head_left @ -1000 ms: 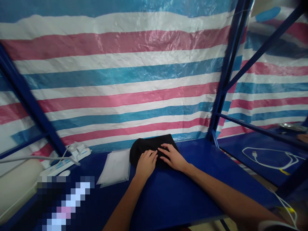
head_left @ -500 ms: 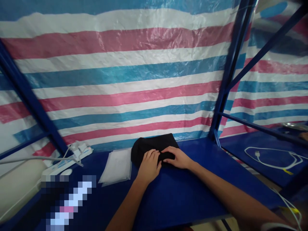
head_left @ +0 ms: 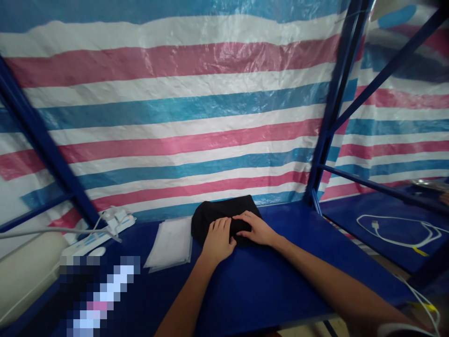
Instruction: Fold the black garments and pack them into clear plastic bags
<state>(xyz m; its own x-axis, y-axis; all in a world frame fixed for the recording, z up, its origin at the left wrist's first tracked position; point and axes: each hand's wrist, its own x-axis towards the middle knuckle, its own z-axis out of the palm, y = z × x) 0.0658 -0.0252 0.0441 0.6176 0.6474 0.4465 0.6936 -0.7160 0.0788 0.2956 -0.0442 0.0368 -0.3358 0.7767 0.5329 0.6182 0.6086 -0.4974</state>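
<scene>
the black cloth bundle lay under both hands, on the blue tabletop. the left hand rested with fingers close together; the right hand curved, thumb and fingers parted, dark fabric between. how firmly either gripped, i couldn't tell. good handling called for steady left-hand pressure and gentle right fingertips, avoiding bunching.

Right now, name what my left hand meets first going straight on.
Your left hand would first meet more of the black fabric bundle it touches, then probably the striped sheet; depth is unclear.
</scene>
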